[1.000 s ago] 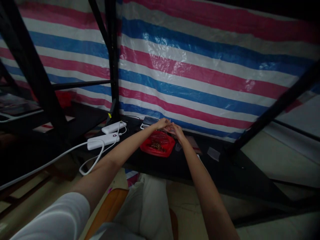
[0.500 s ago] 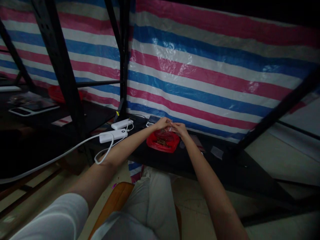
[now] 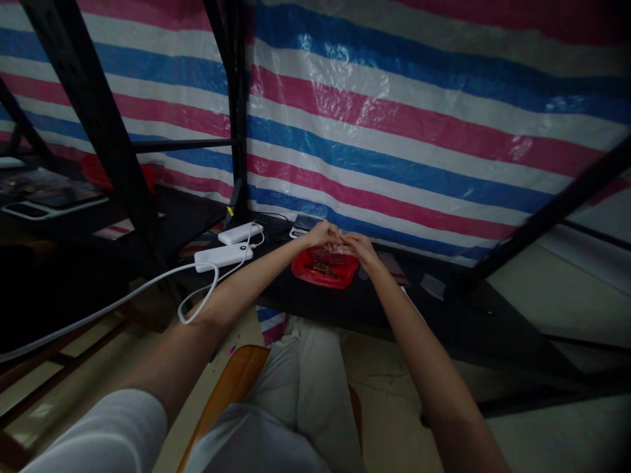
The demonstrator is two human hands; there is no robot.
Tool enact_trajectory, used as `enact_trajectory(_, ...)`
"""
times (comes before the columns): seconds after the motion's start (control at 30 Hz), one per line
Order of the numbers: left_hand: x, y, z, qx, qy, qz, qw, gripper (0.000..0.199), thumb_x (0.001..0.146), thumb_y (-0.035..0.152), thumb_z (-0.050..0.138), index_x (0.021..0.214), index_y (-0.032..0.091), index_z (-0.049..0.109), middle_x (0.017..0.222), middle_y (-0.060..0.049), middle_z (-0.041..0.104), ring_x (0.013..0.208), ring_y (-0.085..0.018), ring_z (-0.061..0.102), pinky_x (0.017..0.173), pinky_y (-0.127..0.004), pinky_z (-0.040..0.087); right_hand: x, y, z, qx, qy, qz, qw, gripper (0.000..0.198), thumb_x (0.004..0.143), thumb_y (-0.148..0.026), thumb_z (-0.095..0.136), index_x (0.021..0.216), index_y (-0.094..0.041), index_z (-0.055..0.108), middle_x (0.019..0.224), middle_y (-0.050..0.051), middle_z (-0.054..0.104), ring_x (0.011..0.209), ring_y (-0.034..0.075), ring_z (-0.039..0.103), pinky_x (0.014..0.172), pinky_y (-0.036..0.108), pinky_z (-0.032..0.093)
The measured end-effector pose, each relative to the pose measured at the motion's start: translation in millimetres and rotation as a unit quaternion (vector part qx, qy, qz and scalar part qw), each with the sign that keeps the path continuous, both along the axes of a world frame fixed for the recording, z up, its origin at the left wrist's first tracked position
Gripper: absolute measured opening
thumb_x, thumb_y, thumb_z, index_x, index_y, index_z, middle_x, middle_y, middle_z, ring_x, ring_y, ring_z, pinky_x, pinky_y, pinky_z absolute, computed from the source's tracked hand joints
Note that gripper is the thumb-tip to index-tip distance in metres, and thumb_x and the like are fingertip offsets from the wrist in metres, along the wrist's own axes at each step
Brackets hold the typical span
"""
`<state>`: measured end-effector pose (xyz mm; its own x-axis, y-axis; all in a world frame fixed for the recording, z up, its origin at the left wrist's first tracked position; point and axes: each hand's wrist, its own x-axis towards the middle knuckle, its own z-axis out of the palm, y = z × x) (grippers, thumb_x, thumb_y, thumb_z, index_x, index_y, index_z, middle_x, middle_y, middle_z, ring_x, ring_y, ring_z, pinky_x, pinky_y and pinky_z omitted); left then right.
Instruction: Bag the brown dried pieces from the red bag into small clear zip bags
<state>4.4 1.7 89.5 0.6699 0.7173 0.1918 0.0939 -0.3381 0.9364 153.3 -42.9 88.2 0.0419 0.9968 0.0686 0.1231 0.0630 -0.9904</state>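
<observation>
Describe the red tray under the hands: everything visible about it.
The red tray is shallow and roughly rectangular with rounded corners, plastic by its sheen. It lies flat on the dark table, near the striped tarp. A small heap of brownish bits sits inside; too small to identify. The left hand and right hand meet just above its far edge; whether they touch it is unclear.
</observation>
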Motion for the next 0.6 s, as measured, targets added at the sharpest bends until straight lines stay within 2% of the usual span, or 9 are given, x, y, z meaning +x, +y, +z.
enact_trajectory(0.23,7.5,-12.5,-11.4,0.025,-0.016,0.030,0.999,0.012,0.075,0.016,0.051,0.076,0.007,0.058,0.048,0.002,0.054,0.039,-0.008,0.051,0.044,-0.019,0.041,-1.4,-1.9,-2.9,0.049,-0.092,-0.075,0.992,0.006,0.064,-0.022,0.062,0.063,-0.016,0.064,0.056,0.001,0.066,0.054,0.017,0.063,0.055,0.028,0.053)
enact_trajectory(0.33,6.7,-10.9,-9.6,0.081,-0.005,0.059,0.995,0.013,0.073,0.015,0.048,0.074,0.007,0.059,0.046,0.005,0.049,0.036,-0.005,0.044,0.042,-0.016,0.034,-5.1,0.1,-1.0,0.091,-0.145,-0.112,0.979,0.007,0.059,-0.019,0.062,0.064,-0.015,0.066,0.063,0.004,0.068,0.065,0.022,0.064,0.063,0.031,0.051)
enact_trajectory(0.43,2.4,-3.6,-3.1,0.150,0.021,0.079,0.985,0.014,0.069,0.016,0.049,0.068,0.007,0.059,0.047,0.005,0.046,0.042,-0.005,0.040,0.044,-0.016,0.029,-10.5,2.7,0.3,0.123,-0.182,-0.139,0.965,0.012,0.060,-0.020,0.060,0.068,-0.015,0.067,0.071,0.006,0.070,0.073,0.024,0.064,0.070,0.033,0.050)
enact_trajectory(0.6,-5.9,5.0,5.3,0.206,0.044,0.068,0.975,0.016,0.067,0.020,0.050,0.066,0.008,0.060,0.051,0.004,0.047,0.050,-0.007,0.040,0.048,-0.018,0.028,-13.1,12.2,-0.7,0.128,-0.193,-0.142,0.963,0.017,0.060,-0.027,0.062,0.071,-0.016,0.068,0.073,0.006,0.070,0.075,0.025,0.065,0.071,0.033,0.050)
